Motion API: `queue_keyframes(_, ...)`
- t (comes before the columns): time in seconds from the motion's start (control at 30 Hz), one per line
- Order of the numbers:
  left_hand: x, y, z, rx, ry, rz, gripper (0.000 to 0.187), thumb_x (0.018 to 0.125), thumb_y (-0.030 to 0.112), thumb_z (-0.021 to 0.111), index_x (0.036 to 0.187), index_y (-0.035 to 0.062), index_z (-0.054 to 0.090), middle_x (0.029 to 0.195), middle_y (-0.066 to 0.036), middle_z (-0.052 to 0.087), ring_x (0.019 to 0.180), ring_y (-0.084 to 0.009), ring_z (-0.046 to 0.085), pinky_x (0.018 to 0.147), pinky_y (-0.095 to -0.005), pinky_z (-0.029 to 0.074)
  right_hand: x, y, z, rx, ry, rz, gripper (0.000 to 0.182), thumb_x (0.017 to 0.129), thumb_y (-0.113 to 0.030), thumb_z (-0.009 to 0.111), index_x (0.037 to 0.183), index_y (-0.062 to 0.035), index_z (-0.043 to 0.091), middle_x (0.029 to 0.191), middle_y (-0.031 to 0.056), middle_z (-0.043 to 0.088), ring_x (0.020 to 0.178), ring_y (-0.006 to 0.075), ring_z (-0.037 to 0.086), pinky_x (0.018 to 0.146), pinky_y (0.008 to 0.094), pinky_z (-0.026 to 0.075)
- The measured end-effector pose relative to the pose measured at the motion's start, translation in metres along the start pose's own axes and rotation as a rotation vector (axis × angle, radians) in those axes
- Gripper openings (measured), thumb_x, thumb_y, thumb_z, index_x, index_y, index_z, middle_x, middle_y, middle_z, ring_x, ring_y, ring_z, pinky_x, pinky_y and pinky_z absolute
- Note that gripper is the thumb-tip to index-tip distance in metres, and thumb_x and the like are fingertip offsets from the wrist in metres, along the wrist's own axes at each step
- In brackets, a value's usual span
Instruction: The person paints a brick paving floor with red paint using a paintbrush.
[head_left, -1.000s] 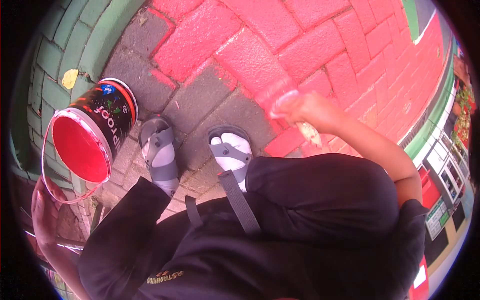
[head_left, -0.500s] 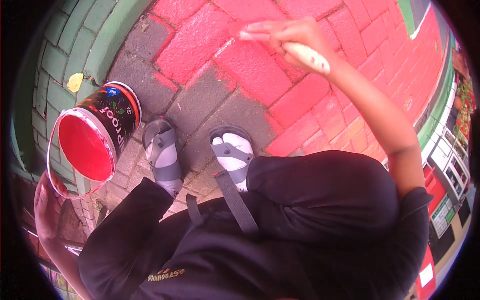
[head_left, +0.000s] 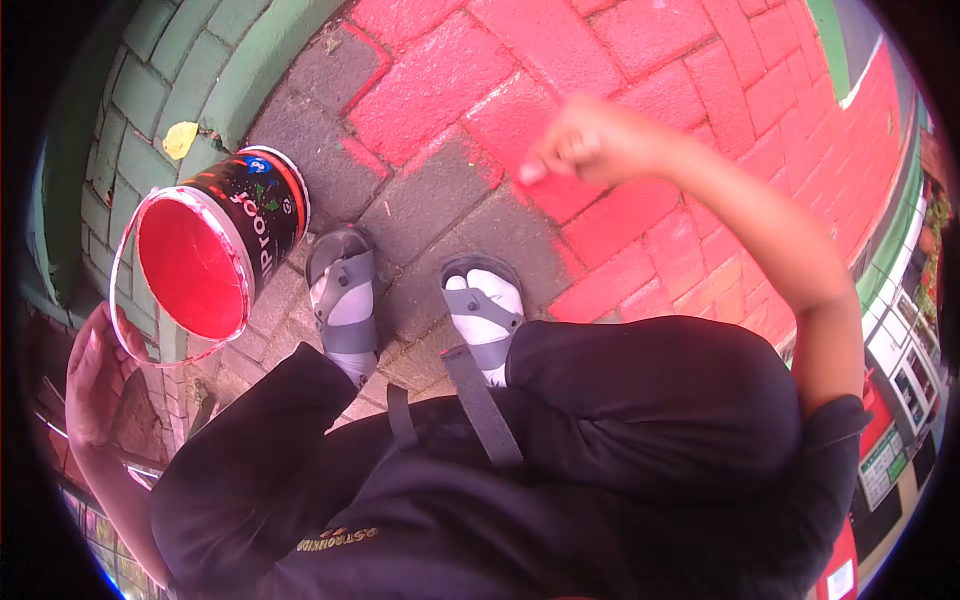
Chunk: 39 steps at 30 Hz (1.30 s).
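Observation:
My right hand (head_left: 590,145), slightly blurred, is closed around a paintbrush and hovers over the brick paving. Only the brush's pale pink tip (head_left: 532,173) shows, pointing down and left; its handle is hidden by the hand. At the left, a black paint bucket (head_left: 265,205) tilts with its mouth toward me, red paint (head_left: 195,265) coating the inside. The fingers of my left hand (head_left: 95,380) are curled at the bucket's thin handle (head_left: 116,300). Wet red paint covers the pavers (head_left: 430,85) ahead, with a ragged edge against grey pavers (head_left: 435,200).
My sandalled feet (head_left: 480,305) stand on unpainted pavers close to the bucket. A green painted kerb (head_left: 255,75) curves along the left, with a yellow leaf (head_left: 180,140) on the green bricks. A white and green building front (head_left: 905,370) shows at the far right.
My right hand has drawn back toward me, down in the view, and its turn hides the brush handle. The whole scene has shifted slightly right; my left hand stays at the bucket handle.

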<state>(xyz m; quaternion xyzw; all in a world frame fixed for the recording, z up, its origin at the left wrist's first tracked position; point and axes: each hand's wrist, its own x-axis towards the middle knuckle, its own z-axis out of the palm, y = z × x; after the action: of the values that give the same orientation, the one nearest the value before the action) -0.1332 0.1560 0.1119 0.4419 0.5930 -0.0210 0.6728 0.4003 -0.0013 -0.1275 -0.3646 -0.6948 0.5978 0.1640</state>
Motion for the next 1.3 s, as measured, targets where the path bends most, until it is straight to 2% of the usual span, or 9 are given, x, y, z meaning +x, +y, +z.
queue_keyframes(0.1, 0.001, 0.004, 0.004, 0.03, -0.017, 0.001, 0.054, 0.105, 0.04, 0.053, 0.138, -0.0019, 0.046, 0.098, -0.003, 0.059, 0.089, -0.0121, 0.059, 0.086, -0.0268, 0.05, 0.026, 0.005, -0.044, -0.233, 0.042, 0.021, 0.028, 0.079, 0.005, 0.066, 0.062, 0.0002, 0.044, 0.079, 0.017, 0.071, 0.093, 0.0253, 0.076, 0.071, 0.0359, 0.057)
queue_keyframes(0.17, -0.004, -0.003, 0.003, 0.023, 0.029, -0.003, 0.053, 0.104, 0.04, 0.054, 0.136, -0.0015, 0.047, 0.097, -0.003, 0.059, 0.089, -0.0119, 0.06, 0.086, -0.0266, 0.05, 0.039, 0.011, -0.054, -0.579, 0.432, -0.266, 0.016, 0.082, -0.004, 0.07, 0.068, -0.0047, 0.062, 0.079, 0.014, 0.072, 0.075, 0.0227, 0.072, 0.065, 0.0348, 0.054)
queue_keyframes(0.27, -0.006, -0.003, 0.008, -0.001, 0.031, -0.012, 0.047, 0.104, 0.039, 0.055, 0.13, 0.0006, 0.049, 0.102, -0.005, 0.062, 0.094, -0.012, 0.062, 0.089, -0.0266, 0.051, 0.028, 0.01, -0.031, -0.395, 0.518, -0.255, 0.005, 0.081, -0.005, 0.067, 0.077, -0.0049, 0.067, 0.088, 0.0113, 0.075, 0.089, 0.0246, 0.074, 0.074, 0.0356, 0.057)
queue_keyframes(0.33, -0.007, -0.007, 0.001, -0.017, 0.028, -0.007, 0.048, 0.104, 0.039, 0.055, 0.132, 0.0006, 0.048, 0.102, -0.005, 0.062, 0.094, -0.012, 0.062, 0.089, -0.0267, 0.051, 0.007, 0.002, 0.007, -0.075, 0.485, 0.044, 0.004, 0.078, -0.002, 0.064, 0.074, -0.0021, 0.064, 0.096, 0.01, 0.076, 0.101, 0.0264, 0.074, 0.082, 0.0365, 0.058)
queue_keyframes(0.43, -0.009, -0.01, 0.001, -0.031, 0.074, -0.011, 0.047, 0.103, 0.038, 0.056, 0.132, 0.0015, 0.047, 0.1, -0.004, 0.062, 0.093, -0.0117, 0.062, 0.089, -0.0265, 0.051, -0.019, -0.008, 0.044, -0.523, 0.143, -0.179, 0.007, 0.079, -0.008, 0.063, 0.074, -0.0041, 0.066, 0.103, 0.0098, 0.075, 0.102, 0.0276, 0.073, 0.081, 0.0394, 0.059)
queue_keyframes(0.67, -0.009, -0.006, 0.008, -0.043, 0.048, 0.01, 0.047, 0.103, 0.042, 0.055, 0.128, 0.0028, 0.051, 0.097, -0.004, 0.062, 0.091, -0.0133, 0.062, 0.088, -0.0282, 0.049, -0.007, -0.028, 0.039, -0.202, -0.2, 0.122, 0.009, 0.077, -0.01, 0.07, 0.073, -0.0046, 0.064, 0.098, 0.0109, 0.074, 0.103, 0.0278, 0.072, 0.078, 0.0401, 0.059)
queue_keyframes(0.97, -0.007, 0.002, 0.02, -0.005, 0.059, 0.0, 0.051, 0.104, 0.04, 0.054, 0.134, -0.0006, 0.052, 0.098, -0.005, 0.064, 0.094, -0.0141, 0.064, 0.09, -0.029, 0.05, 0.023, -0.021, 0.033, -0.493, 0.399, -0.216, 0.007, 0.082, -0.008, 0.065, 0.083, -0.0014, 0.064, 0.117, 0.0153, 0.073, 0.111, 0.0274, 0.07, 0.089, 0.0372, 0.057)
queue_keyframes(1.13, -0.009, 0.002, 0.023, -0.041, 0.094, -0.045, 0.051, 0.105, 0.038, 0.053, 0.137, -0.0005, 0.049, 0.096, -0.004, 0.062, 0.091, -0.0131, 0.063, 0.088, -0.0283, 0.051, -0.012, -0.041, 0.036, -0.372, -0.052, 0.139, 0.012, 0.077, -0.01, 0.069, 0.069, -0.0043, 0.062, 0.087, 0.0136, 0.073, 0.086, 0.029, 0.073, 0.07, 0.0418, 0.055)
queue_keyframes(1.3, -0.007, -0.001, 0.025, -0.111, 0.034, -0.038, 0.048, 0.105, 0.034, 0.052, 0.136, -0.0017, 0.051, 0.096, -0.005, 0.065, 0.092, -0.0137, 0.065, 0.091, -0.0289, 0.052, -0.019, -0.051, 0.037, -0.382, -0.076, 0.182, 0.016, 0.074, -0.004, 0.066, 0.061, -0.0036, 0.057, 0.067, 0.0178, 0.062, 0.067, 0.0362, 0.067, 0.058, 0.0453, 0.047)
